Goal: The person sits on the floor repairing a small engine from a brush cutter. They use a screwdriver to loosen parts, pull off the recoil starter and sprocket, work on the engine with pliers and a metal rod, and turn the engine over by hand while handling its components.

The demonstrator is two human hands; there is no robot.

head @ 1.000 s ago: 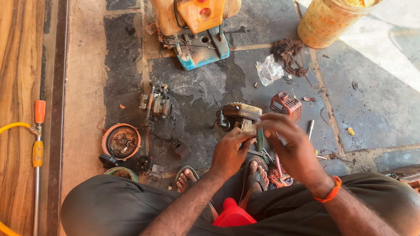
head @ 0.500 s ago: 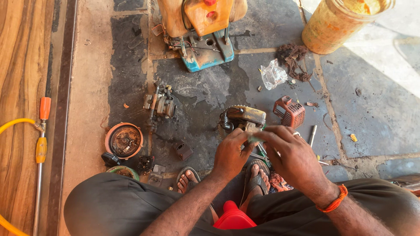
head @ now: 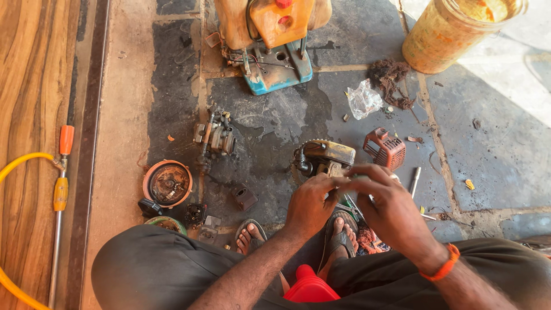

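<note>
Both hands have closed in since 1 s ago: right hand [head: 396, 212] no longer holds the green-handled tool upright but has dropped w/ fingers curled to meet the left hand [head: 313, 204] just below the small engine block [head: 324, 156], centre of frame on the floor, so the work looks shifted from tool use to fingertip handling. Left hand pinches something small at the block's near edge; can't tell what, nor whether the right hand grips anything. Block's long axis runs approx. left-right, dark round end toward frame left.
</note>
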